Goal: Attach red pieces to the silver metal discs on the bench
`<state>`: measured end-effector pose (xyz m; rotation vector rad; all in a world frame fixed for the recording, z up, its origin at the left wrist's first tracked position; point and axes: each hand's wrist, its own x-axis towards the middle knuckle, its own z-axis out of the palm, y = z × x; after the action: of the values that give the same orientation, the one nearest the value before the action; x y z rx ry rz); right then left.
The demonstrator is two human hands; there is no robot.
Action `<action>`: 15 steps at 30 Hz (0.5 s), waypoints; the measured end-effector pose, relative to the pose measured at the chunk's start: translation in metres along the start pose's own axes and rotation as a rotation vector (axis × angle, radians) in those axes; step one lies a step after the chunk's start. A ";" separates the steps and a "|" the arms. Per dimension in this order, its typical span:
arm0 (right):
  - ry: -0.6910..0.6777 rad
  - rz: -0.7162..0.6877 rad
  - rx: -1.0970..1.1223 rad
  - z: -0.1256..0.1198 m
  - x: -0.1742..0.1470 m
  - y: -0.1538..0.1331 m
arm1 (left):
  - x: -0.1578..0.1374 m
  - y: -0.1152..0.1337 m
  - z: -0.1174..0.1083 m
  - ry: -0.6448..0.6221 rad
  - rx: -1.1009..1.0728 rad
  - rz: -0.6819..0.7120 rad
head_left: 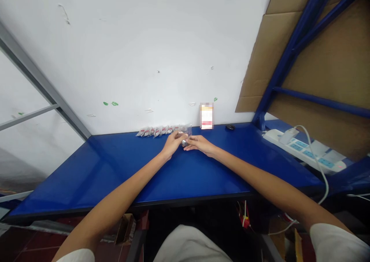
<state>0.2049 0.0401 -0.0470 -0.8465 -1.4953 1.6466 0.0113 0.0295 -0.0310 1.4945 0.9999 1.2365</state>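
Note:
Both of my hands meet over the back middle of the blue table [115,165]. Between them is a small shiny silver item [184,142], partly covered by fingers, so its exact kind is unclear. My left hand [173,141] closes on its left side with thumb and fingers. From the right, my right hand [199,144] pinches the same item. Just behind the hands lies a row of small clear plastic packets [157,131] with red marks and greyish contents. The row's right end is partly hidden by my left hand.
A blurred white and orange card [206,116] leans on the wall, with a small black object [230,127] to its right. At far right a white power strip [303,150] carries a plugged-in charger [288,136] and cable. A blue metal frame [285,73] rises there.

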 end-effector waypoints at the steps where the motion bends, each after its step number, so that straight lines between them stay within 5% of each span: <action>1: -0.017 0.008 -0.029 -0.002 0.001 0.000 | 0.000 0.001 -0.001 0.020 0.101 0.052; 5: -0.062 -0.041 -0.145 -0.009 0.002 -0.004 | 0.006 0.008 -0.012 0.107 0.348 0.195; 9: -0.037 -0.082 -0.329 -0.026 0.003 -0.014 | 0.018 0.023 -0.046 0.259 0.356 0.163; 12: -0.074 -0.041 -0.474 -0.050 0.000 -0.025 | 0.025 0.035 -0.084 0.114 0.430 -0.011; 15: -0.149 0.015 -0.602 -0.075 -0.004 -0.033 | 0.028 0.041 -0.121 -0.193 0.689 -0.219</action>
<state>0.2744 0.0762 -0.0218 -1.0617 -2.1438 1.2962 -0.1019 0.0650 0.0232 1.9078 1.4980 0.5912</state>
